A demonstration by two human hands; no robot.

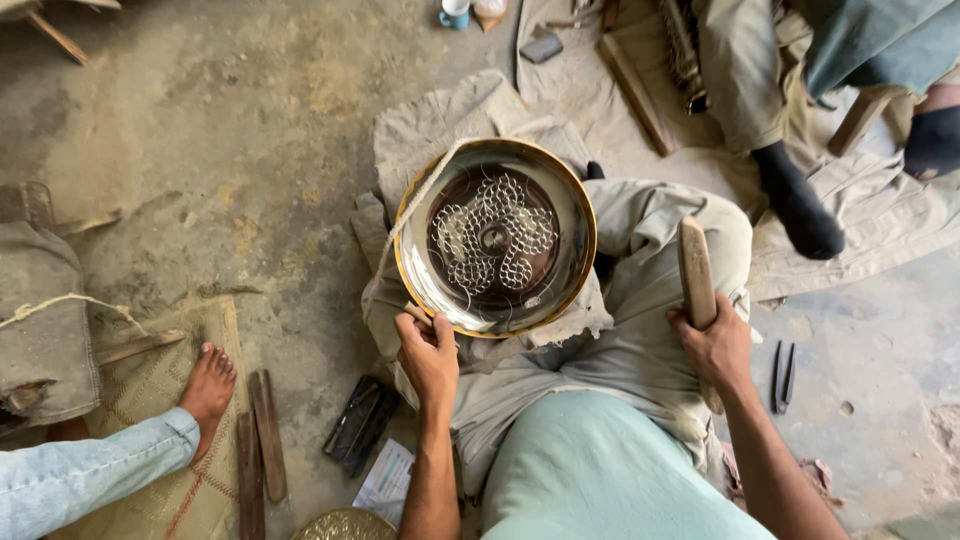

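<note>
We engrave a metal plate (495,235) on our lap.
Our left hand (428,355) pinches a small tool at the near rim; our right hand (715,345) grips a wooden mallet (696,270). The centre pattern looks cut; the rim is plain.

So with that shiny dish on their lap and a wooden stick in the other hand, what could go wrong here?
The metal dish rests tilted on cloth over the knee, steadied only by the left hand at its lower rim, so it might slide off. A swing of the wooden mallet in the right hand could strike those fingers. A neighbour's bare foot sits close by.
</note>
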